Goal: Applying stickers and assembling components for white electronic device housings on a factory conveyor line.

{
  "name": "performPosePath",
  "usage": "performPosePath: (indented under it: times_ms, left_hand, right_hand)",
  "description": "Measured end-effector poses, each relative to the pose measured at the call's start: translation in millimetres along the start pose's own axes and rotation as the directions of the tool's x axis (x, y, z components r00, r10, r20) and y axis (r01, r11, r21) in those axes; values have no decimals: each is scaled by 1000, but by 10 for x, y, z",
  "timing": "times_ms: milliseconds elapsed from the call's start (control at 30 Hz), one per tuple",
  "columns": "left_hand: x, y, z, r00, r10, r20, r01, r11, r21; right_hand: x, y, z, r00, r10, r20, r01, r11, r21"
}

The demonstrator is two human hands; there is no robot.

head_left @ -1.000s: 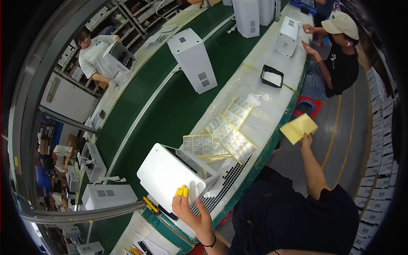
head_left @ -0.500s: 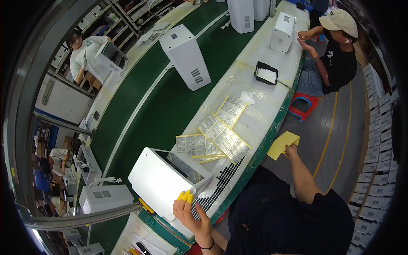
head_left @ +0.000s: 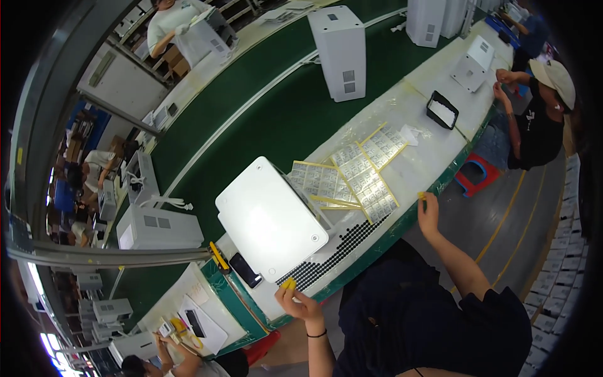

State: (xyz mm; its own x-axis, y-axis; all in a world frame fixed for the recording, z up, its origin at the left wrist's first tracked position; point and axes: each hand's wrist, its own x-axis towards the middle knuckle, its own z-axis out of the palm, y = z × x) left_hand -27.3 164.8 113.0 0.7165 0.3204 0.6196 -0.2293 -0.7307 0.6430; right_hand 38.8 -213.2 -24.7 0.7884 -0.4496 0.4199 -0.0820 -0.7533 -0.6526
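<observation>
Here's the white machine point(head_left: 270, 220) at the centre of the frame, sitting on the worktop point(head_left: 433, 144), broad face up, its corner spots too small to call fitted or bare. The job looks partway at best: black dots point(head_left: 355, 239) lie in dense rows along its lower-right side, plenty unused, and label sheets point(head_left: 364, 176) fan out right of centre, well filled. Down at lower centre, the left hand point(head_left: 298, 306) bends its fingers just beside the dots; can't tell whether it pinches one. Right of centre, the right hand point(head_left: 429, 217) is up, fingers curled, no item visible, though something tiny could hide there.
</observation>
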Motion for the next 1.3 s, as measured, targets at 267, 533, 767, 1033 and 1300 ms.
performPosePath:
  times_ms: [267,533,767,1033,1300]
  left_hand:
    - [-896,-797,544,760,-281,586,15,909,417]
    - [-1093,-786,622,808,-179,561,-167,844,510]
    - [-987,-1039,580,754,-75,652,-207,915,345]
    - [-844,-1107,646,728,-47,684,-203,938,281]
    - [-908,-1218,630,834,-246,494,60,930,363]
  right_hand:
    - [-265,-1025,626,603,-577,551,540,804,251]
    - [-301,-876,943,381,-664,643,743,634,214]
    - [-191,-935,1001,290,-718,632,781,559,277]
    - [-169,-882,1174,215,-693,688,792,536,293]
    - [-154,-932,1201,214,-680,702,782,550,295]
